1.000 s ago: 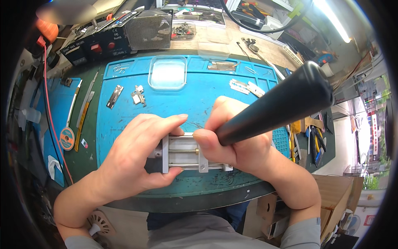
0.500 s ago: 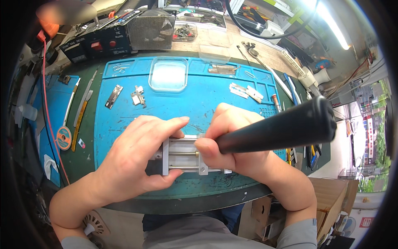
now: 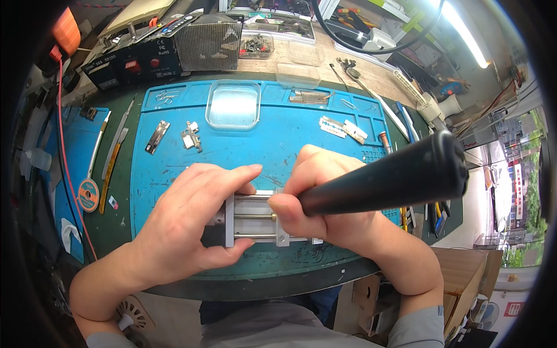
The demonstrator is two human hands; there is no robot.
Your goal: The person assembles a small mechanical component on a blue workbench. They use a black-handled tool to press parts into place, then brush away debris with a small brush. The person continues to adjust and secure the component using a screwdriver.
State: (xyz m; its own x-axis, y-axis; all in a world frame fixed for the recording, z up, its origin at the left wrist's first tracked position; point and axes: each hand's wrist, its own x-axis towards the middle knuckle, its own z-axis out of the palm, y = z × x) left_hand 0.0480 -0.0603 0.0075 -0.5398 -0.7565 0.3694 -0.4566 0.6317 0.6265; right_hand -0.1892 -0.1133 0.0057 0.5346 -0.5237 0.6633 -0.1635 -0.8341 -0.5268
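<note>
The left hand (image 3: 185, 214) grasps the left end of a metal clamp (image 3: 255, 217), thumb on the near side and fingers on the far, seemingly to hold it steady; the right hand (image 3: 341, 231) is clenched around a black handle (image 3: 389, 182), likely for firm control, its tip hidden. The clamp lies between both hands over the near part of the blue mat (image 3: 261, 152), its sliding block (image 3: 283, 239) just by the right thumb. Farther off, two small parts (image 3: 190, 138) and a clear dish (image 3: 233, 108) sit apart, presumably to leave working room

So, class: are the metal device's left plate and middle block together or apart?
Apart: bare rods show between the left plate and middle block.
</note>
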